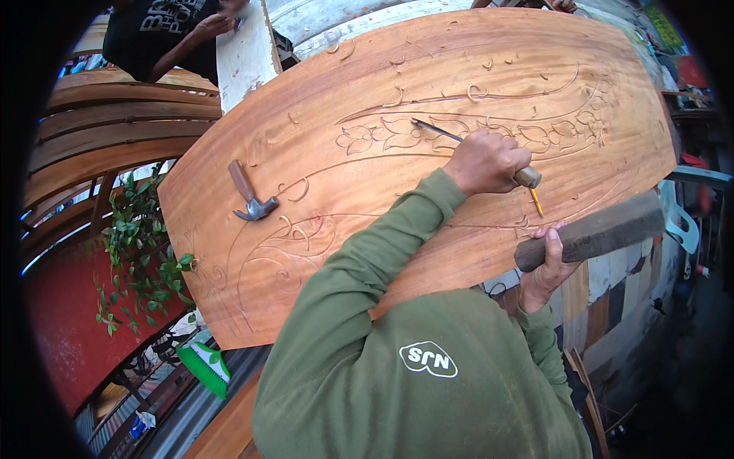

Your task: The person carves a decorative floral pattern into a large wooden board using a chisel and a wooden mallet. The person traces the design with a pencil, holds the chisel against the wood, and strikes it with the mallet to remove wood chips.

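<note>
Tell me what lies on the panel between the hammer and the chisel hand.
In the head view, only carved vine lines and curled shavings lie between hammer and left hand.

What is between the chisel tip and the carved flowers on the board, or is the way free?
Nothing visible stands in the way. The left hand holds the chisel with its tip already on the carved flowers of the board. The hammer lies off to the side, and the right hand holds a dark mallet at the board's near edge.
</note>
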{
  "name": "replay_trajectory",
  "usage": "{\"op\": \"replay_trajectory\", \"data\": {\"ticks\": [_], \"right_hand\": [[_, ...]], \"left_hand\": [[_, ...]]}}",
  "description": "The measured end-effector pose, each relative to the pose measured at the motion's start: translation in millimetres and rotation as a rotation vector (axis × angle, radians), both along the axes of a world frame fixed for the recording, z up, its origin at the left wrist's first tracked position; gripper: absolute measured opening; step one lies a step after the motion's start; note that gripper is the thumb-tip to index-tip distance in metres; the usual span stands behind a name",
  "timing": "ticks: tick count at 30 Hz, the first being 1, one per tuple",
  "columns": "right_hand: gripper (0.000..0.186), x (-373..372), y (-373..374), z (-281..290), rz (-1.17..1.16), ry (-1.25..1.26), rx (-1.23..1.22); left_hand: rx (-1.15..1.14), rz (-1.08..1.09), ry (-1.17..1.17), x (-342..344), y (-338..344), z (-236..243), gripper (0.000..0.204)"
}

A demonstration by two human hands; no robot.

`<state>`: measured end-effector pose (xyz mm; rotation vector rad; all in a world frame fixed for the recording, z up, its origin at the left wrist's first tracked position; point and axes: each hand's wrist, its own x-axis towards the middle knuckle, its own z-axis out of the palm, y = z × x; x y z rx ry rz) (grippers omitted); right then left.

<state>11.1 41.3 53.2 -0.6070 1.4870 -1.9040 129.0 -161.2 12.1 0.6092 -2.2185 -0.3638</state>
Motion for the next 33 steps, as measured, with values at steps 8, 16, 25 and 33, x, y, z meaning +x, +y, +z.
{"op": "replay_trajectory", "data": {"ticks": [8,16,25,33], "right_hand": [[0.069,-3,-8,-7,0.261,0.263,0.421],[0.079,-33,-9,59,0.005,0.059,0.142],[0.074,7,-32,1,0.205,0.454,0.421],[0.090,-7,-46,2,-0.108,0.285,0.211]], "left_hand": [[0.097,0.018,0.052,-7,-10,16,0.028],[0.113,-0.043,-0.040,-1,-21,16,0.032],[0.065,0.000,-0.022,-11,-21,10,0.028],[0.072,0.066,-0.041,-23,-27,4,0.025]]}}
